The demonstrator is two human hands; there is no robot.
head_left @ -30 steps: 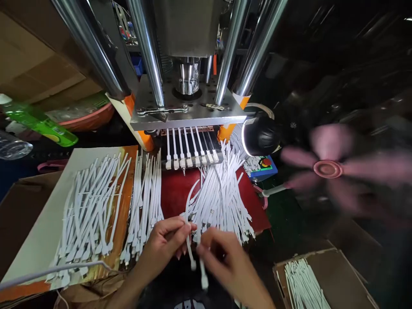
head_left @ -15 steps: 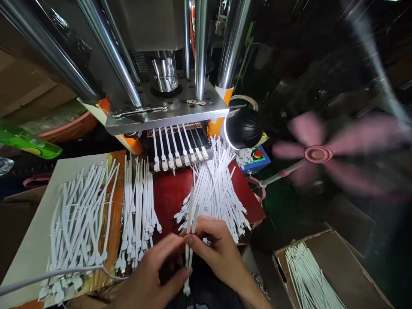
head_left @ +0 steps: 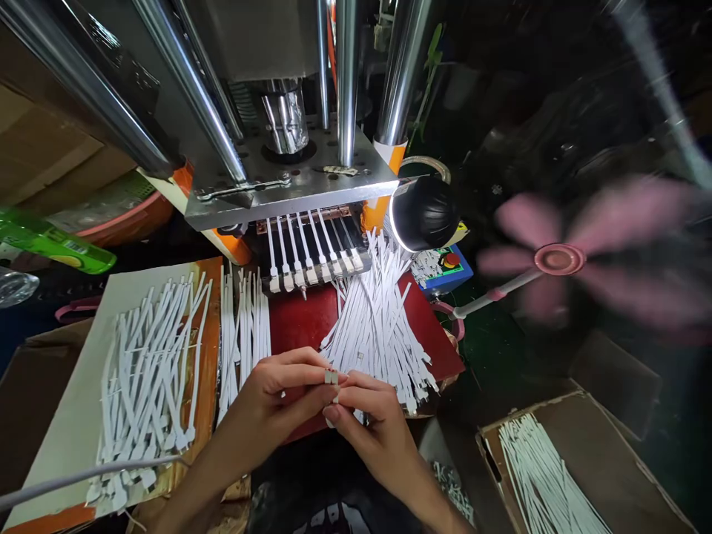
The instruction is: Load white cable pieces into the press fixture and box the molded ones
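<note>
My left hand (head_left: pixel 289 386) and my right hand (head_left: pixel 372 411) meet low in the middle of the view. Both are closed in a pinch on a pair of short white flat cables (head_left: pixel 331 377), whose small blocky connector ends show side by side between the fingertips. Fingers hide most of their length. Just behind my right hand, a fanned pile of white flat cables (head_left: pixel 378 326) lies on a red board (head_left: pixel 305 322). Ahead, a row of several such cables (head_left: pixel 297 256) hangs out of a press (head_left: pixel 300 196), connector ends toward me.
A black lamp (head_left: pixel 426 215) stands right of the press. At left, more cables (head_left: pixel 150 371) lie on a pale board (head_left: pixel 67 356). A pink fan (head_left: pixel 559 258) spins at right, above a cardboard box (head_left: pixel 606 445) holding cables. A green bottle (head_left: pixel 61 241) lies far left.
Both hands have risen slightly. The cables stood with their long strips upward and connectors below; now the connector ends show at the fingertips. The view has shifted a little.
</note>
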